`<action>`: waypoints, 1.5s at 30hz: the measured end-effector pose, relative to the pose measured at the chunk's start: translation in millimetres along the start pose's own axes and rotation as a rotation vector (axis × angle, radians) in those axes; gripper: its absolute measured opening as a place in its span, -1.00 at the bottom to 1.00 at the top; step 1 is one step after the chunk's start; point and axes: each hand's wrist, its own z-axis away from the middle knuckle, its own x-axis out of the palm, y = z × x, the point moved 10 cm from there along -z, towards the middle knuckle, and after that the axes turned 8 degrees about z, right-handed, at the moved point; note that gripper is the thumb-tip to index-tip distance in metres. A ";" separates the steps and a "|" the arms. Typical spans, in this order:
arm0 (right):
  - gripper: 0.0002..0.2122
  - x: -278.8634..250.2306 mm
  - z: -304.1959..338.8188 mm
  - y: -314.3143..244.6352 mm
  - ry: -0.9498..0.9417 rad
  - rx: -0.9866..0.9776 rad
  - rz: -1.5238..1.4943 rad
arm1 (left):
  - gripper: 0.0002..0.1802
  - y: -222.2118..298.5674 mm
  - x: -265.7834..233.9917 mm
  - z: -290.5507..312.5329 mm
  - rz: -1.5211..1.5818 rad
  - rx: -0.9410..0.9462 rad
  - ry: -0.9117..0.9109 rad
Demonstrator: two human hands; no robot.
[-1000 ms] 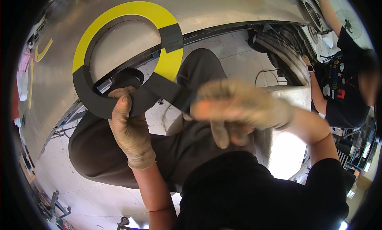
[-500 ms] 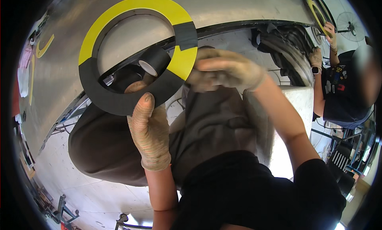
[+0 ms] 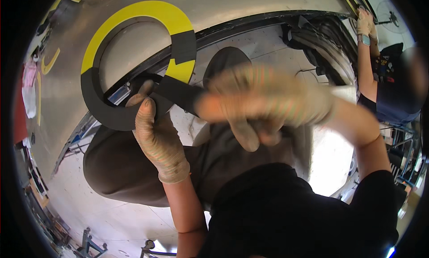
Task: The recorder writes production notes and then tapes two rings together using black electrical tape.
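Observation:
A flat yellow ring (image 3: 156,10), partly wrapped in black tape, is tilted up in front of me over the table edge. My left hand (image 3: 156,139), in a striped knit glove, grips its lower rim, thumb on the near face and fingers behind. From the ring's lower right a strip of black tape (image 3: 178,93) stretches out to the fingers of my right hand (image 3: 263,99). That gloved hand is smeared by motion; its fingertips meet the strip, and whether a roll is in it is hidden.
A metal-topped table (image 3: 250,12) spans the far side, with yellow curved pieces (image 3: 50,64) at its left. At the right a co-worker's gloved hands (image 3: 365,25) hold another yellow ring. Dark striped cloth (image 3: 324,46) hangs near a pale block (image 3: 333,146) beside my leg.
My right hand has moved nearer to me, drawing black tape out from the ring. The tape roll seen inside the ring is no longer visible there. The ring has shifted slightly left.

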 end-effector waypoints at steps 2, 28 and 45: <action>-0.59 -8.3 -33.4 55.3 0.028 -0.008 0.143 | -0.53 1.3 12.8 -0.7 -0.081 0.076 0.002; -0.55 -23.6 20.6 -45.3 0.172 -0.918 0.461 | -0.52 -5.4 15.9 9.8 -0.196 -0.006 0.043; -0.59 -77.1 -43.7 30.5 0.025 -0.341 0.071 | -0.76 -19.5 -3.4 15.0 0.340 -0.213 0.029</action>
